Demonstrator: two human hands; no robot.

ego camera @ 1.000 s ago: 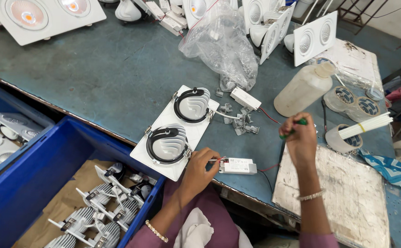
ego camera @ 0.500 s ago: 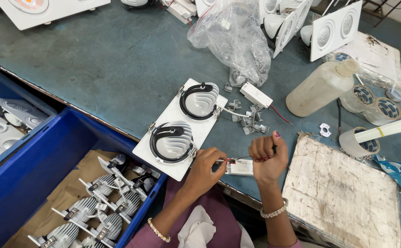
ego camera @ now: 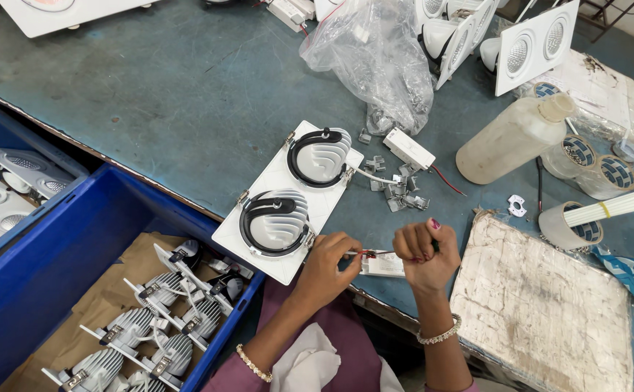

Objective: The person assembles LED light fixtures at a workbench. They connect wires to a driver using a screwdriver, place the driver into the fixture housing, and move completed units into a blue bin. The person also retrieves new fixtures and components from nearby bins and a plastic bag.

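**Q:** Beside the white twin-lamp fixture point(ego camera: 288, 201), what packages and labelled items lie on the table point(ego camera: 135, 94)?

**A:** Up and to the right of the fixture sits a crumpled clear plastic bag point(ego camera: 375, 58); beyond it to the right lies a cream plastic bottle point(ego camera: 513, 138) on its side, then rolls of tape point(ego camera: 593, 163) with blue-and-white patterned faces. A roll farther right holds a bundle of white rods point(ego camera: 618, 205).

**Q:** What do the hands do?

**A:** At the fixture's lower right corner, the left hand point(ego camera: 329, 263) pinches thin red wires point(ego camera: 366, 253). The right hand point(ego camera: 424, 252) is closed in a fist just right of them, gripping something too hidden to name. Both hover over a small white driver box point(ego camera: 382, 266).

**Q:** What is obscured?

**A:** The driver box is largely covered by the hands. White fixtures at the top are cut off by the frame.

**Q:** What else surrounds the fixture?

**A:** Small metal clips point(ego camera: 397, 190) lie scattered to its right beside a second white driver box point(ego camera: 409, 149). Below left, a blue crate point(ego camera: 55, 276) holds finned lamp bodies point(ego camera: 150, 319). A worn white board point(ego camera: 542, 305) lies at far right.
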